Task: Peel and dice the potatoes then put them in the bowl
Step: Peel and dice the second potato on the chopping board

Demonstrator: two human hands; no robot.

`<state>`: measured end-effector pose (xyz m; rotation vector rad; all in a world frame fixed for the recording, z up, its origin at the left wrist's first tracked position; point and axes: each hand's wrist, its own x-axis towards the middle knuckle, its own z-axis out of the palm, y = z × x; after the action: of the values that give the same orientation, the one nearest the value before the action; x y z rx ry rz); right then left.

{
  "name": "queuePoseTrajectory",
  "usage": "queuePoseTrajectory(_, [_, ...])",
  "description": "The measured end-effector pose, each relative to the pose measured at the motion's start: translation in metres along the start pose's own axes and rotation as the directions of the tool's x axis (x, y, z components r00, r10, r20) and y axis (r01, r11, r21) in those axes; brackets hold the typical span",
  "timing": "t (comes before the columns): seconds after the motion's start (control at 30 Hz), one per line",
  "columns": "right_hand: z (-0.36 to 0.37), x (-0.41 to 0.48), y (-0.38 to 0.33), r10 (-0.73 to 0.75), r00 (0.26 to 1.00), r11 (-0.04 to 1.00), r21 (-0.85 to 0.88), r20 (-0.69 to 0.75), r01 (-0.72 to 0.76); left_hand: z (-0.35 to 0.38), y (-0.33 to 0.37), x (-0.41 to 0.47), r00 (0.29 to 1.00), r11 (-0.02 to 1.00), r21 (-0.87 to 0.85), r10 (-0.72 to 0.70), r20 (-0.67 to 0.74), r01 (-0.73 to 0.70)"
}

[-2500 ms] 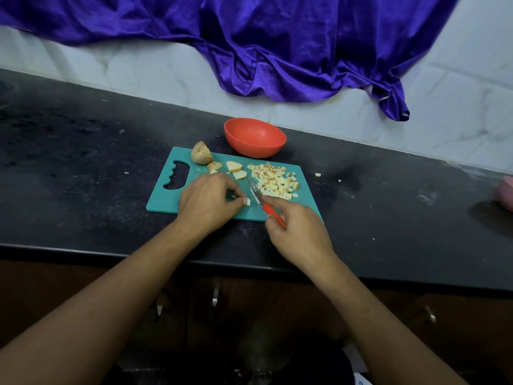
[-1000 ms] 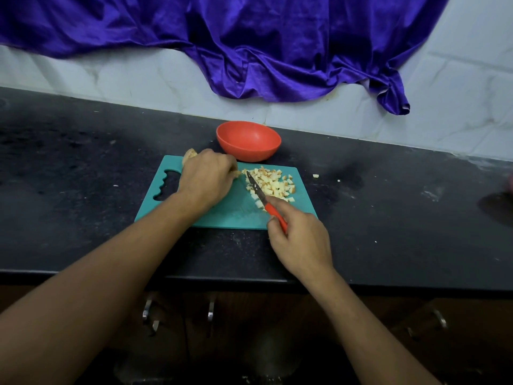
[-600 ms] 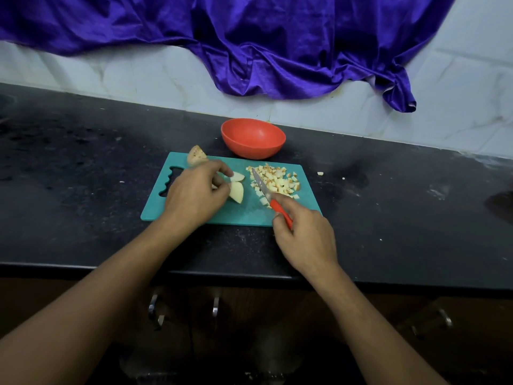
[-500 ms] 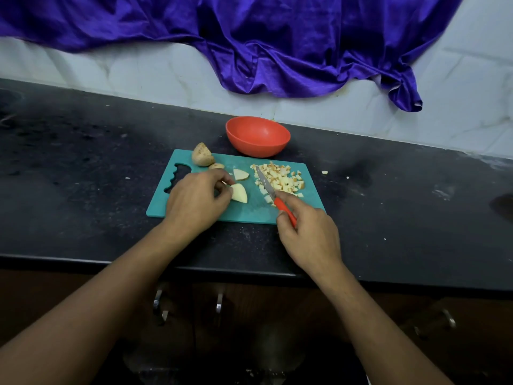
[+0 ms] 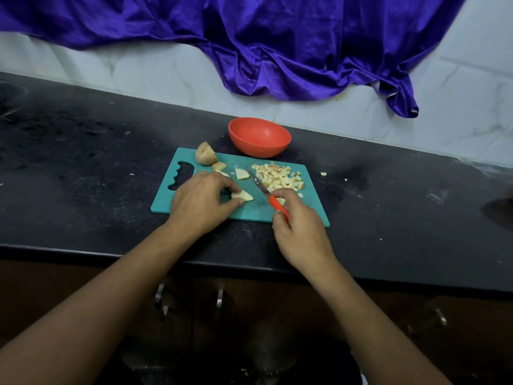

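A teal cutting board [image 5: 311,209] lies on the black counter. My left hand [image 5: 201,202] pinches a pale potato wedge [image 5: 244,195] flat on the board's middle. My right hand [image 5: 299,232] grips a knife [image 5: 262,190] by its red handle, with the blade pointing up-left beside the wedge. A pile of diced potato [image 5: 279,177] sits on the board's right part. An unpeeled potato chunk [image 5: 205,157] and two small slices [image 5: 241,173] lie at the board's far edge. The red bowl [image 5: 259,137] stands just behind the board and looks empty.
A few potato crumbs [image 5: 323,173] lie on the counter [image 5: 83,162] right of the board. A purple cloth [image 5: 249,43] hangs over the white tiled wall behind. Cabinet handles [image 5: 219,301] show below the counter's front edge.
My left hand reached to the far potato pieces, then drew one wedge back to the board's middle. The knife stayed beside the diced pile and now sits next to the wedge.
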<state>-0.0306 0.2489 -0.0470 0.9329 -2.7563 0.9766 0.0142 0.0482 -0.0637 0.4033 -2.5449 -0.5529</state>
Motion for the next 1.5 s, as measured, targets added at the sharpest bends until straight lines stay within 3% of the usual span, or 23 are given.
queuePoseTrajectory(0.27, [-0.004,0.0,-0.028,-0.077,0.995,0.953,-0.288,0.059,0.09,-0.001,0.0,-0.004,0.999,0.999,-0.011,0.037,-0.009,-0.037])
queuePoseTrajectory(0.7, [0.005,-0.009,-0.033,-0.064,0.985,0.877,-0.463,0.161,0.133,-0.002,0.001,-0.004,1.0,1.0,0.002,0.0,-0.007,0.0])
queuePoseTrajectory(0.77, [0.002,-0.009,-0.026,-0.074,0.984,0.89,-0.433,0.163,0.139,-0.003,0.002,-0.004,1.0,1.0,0.005,-0.007,-0.013,0.007])
queuePoseTrajectory(0.87, [-0.009,0.001,-0.014,-0.017,0.989,0.973,-0.226,0.144,0.05,-0.003,0.002,-0.005,1.0,1.0,-0.011,-0.02,-0.015,0.02])
queuePoseTrajectory(0.93, [-0.012,0.003,-0.011,-0.006,0.993,0.984,-0.176,0.114,0.026,-0.004,0.002,-0.005,0.999,0.999,-0.022,-0.03,-0.015,0.029])
queuePoseTrajectory(1.43, [0.004,-0.008,-0.026,-0.128,0.978,0.895,-0.404,0.167,0.187,-0.004,0.002,-0.004,0.999,0.999,-0.005,-0.039,-0.004,0.039])
queuePoseTrajectory(1.5, [-0.001,-0.002,-0.023,-0.094,0.978,0.928,-0.338,0.188,0.154,-0.004,0.001,-0.005,0.999,0.999,-0.005,-0.035,0.002,0.035])
